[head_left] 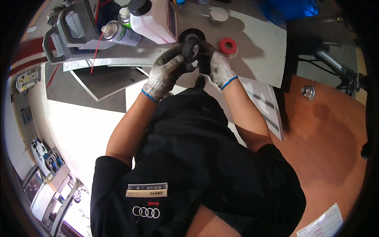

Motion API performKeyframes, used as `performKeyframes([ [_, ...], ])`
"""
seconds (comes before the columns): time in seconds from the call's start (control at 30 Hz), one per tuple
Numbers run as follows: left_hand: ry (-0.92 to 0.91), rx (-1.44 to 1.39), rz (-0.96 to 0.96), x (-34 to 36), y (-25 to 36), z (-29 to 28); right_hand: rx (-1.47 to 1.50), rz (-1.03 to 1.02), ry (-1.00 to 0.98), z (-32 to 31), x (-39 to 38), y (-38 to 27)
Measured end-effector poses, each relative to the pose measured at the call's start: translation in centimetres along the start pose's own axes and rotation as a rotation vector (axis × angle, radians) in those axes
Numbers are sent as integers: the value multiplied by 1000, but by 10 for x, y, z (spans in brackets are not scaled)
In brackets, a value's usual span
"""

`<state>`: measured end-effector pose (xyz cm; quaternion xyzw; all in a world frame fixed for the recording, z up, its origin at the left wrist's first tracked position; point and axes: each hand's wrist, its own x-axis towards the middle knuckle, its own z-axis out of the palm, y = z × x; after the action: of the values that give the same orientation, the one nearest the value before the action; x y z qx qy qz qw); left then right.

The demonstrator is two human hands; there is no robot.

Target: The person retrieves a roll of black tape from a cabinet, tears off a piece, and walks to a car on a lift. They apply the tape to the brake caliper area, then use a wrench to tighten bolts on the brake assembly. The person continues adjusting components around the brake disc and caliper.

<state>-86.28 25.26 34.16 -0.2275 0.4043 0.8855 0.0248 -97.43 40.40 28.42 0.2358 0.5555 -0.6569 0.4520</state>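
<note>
Both hands wear knit gloves, pale at the cuffs and dark over the fingers. They meet over the near part of the worktop (264,55). My left hand (166,71) is closed around a roll of black tape (188,50), whose ring shows between the gloves. Against the roll's right side, the fingers of my right hand (216,65) are bent and closed; dark coating hides exactly how they grip. Just beyond the hands lies another black tape roll (192,34). A red tape roll (227,46) rests to the right of my right hand.
A white jug (154,21) with a black cap and a spray can (124,34) with a red straw stand left of the tape. Grey jugs (75,25) are farther left. Beyond sits a round tin (218,15). An open drawer (106,81) juts out; a metal nut (308,92) lies right.
</note>
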Motion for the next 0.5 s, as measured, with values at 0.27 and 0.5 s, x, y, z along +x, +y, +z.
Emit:
performKeyframes([
  [0.27, 200, 259, 109, -38, 28, 7, 53, -292, 97, -18, -16, -5],
  [0.5, 189, 845, 276, -21, 14, -5, 401, -215, -62, -32, -111, -47],
])
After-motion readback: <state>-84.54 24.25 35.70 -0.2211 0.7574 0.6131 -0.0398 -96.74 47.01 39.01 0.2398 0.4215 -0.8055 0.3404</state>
